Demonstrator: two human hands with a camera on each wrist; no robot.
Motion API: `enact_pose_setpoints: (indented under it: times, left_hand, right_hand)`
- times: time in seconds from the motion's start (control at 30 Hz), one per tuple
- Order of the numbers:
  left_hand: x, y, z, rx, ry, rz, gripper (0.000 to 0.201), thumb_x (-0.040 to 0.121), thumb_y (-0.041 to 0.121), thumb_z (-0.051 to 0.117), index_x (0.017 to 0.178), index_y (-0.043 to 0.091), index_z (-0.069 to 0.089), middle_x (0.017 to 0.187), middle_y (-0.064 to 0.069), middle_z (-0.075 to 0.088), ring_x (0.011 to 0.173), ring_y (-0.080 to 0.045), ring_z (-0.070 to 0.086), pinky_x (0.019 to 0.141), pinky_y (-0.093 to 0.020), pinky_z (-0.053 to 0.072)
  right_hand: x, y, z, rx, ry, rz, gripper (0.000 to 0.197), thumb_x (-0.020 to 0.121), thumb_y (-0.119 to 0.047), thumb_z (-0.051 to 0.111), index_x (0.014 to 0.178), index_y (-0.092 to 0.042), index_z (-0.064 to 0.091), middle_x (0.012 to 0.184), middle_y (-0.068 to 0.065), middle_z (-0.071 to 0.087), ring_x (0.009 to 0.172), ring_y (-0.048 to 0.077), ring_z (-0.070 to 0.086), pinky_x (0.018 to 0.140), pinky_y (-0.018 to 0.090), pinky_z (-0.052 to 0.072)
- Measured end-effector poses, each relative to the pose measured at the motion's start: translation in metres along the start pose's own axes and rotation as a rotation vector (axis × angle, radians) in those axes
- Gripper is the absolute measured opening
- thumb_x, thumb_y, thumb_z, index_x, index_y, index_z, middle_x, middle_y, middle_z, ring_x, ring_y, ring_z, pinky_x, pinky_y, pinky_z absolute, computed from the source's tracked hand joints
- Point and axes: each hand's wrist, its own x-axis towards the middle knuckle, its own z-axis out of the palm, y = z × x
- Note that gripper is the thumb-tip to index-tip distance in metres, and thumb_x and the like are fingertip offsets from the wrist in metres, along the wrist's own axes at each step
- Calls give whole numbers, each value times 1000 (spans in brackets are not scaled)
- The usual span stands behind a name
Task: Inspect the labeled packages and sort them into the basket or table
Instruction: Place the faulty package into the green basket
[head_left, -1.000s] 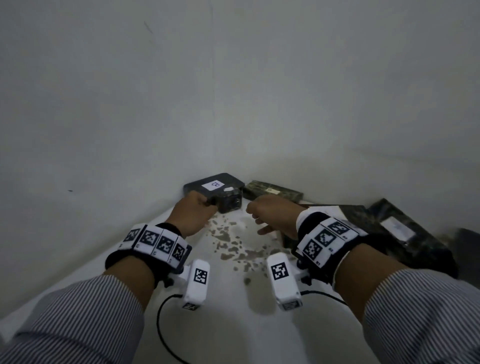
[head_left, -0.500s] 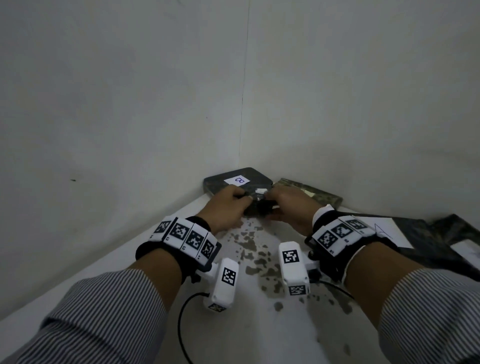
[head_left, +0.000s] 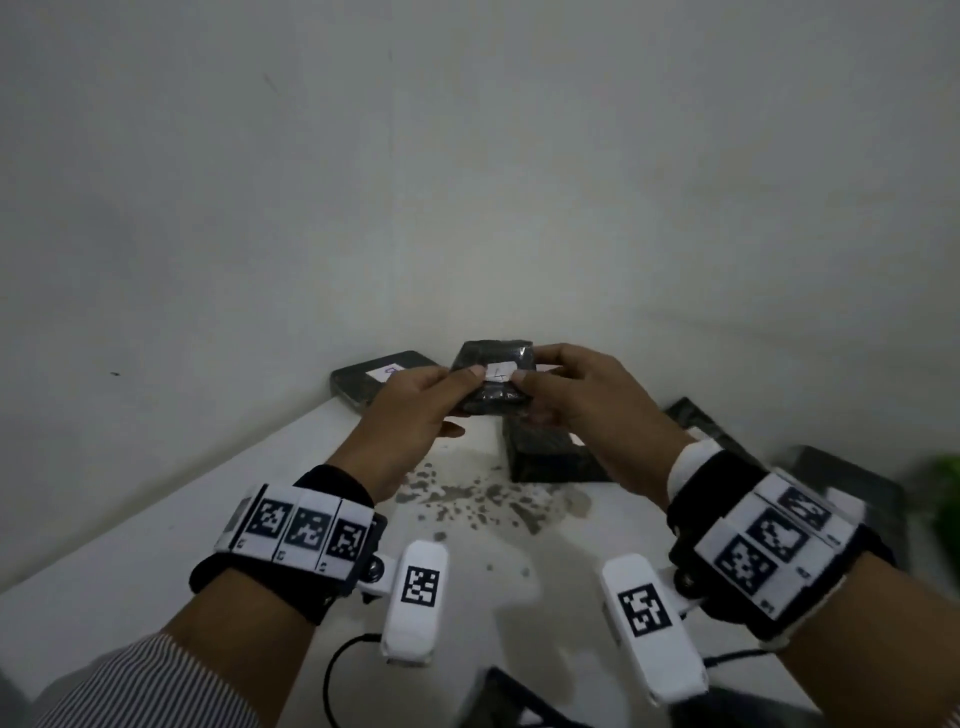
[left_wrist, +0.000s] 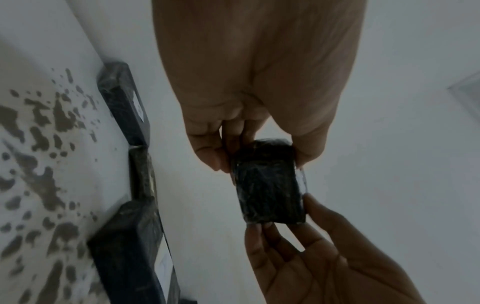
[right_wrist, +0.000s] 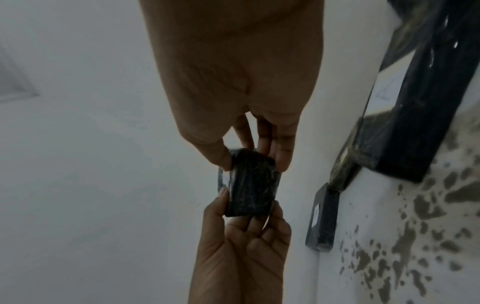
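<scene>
A small dark wrapped package with a white label on top is held up above the table between both hands. My left hand pinches its left end, thumb on top beside the label. My right hand pinches its right end the same way. In the left wrist view the small package sits between my left hand's thumb and fingers, with the right hand's fingers at its far end. In the right wrist view the package is gripped likewise. No basket shows clearly.
Other dark labeled packages lie on the white table along the wall: one at the corner, one under my hands, more at right. Grey stains mark the tabletop. A green object shows at the right edge.
Both hands closed on the small package at the corner and lifted it off the table toward me, label up.
</scene>
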Motion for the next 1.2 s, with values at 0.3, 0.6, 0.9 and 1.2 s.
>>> enact_pose_setpoints:
  times: [0.3, 0.6, 0.9, 1.2]
  left_hand:
    - [-81, 30, 88, 31, -271, 6, 26, 101, 34, 58, 110, 19, 75, 101, -3, 80, 94, -19, 75, 80, -34, 59]
    - [-111, 48, 139, 111, -326, 121, 25, 99, 33, 61, 114, 17, 74, 97, -3, 79, 86, -17, 75, 74, -26, 60]
    - [-124, 46, 161, 82, -323, 94, 34, 98, 40, 60, 108, 12, 75, 93, -7, 79, 82, -22, 76, 70, -33, 59]
    - [-125, 39, 160, 111, -397, 278, 36, 90, 7, 73, 124, 20, 68, 110, 7, 77, 104, -10, 72, 91, -27, 58]
  right_hand:
    - [-120, 1, -71, 48, 111, 23, 24, 99, -22, 67, 118, -7, 68, 102, 20, 75, 79, 27, 74, 81, 47, 65]
    - [-179, -5, -114, 41, 161, 13, 21, 99, -21, 68, 114, -7, 69, 99, 22, 76, 77, 31, 74, 70, 42, 64]
    - [-197, -1, -125, 80, 220, 46, 29, 100, -21, 66, 115, 4, 66, 103, 26, 74, 73, 28, 71, 66, 36, 63]
    - [-202, 3, -123, 146, 174, 148, 35, 102, -36, 60, 118, -6, 70, 103, 22, 75, 76, 29, 71, 65, 41, 62]
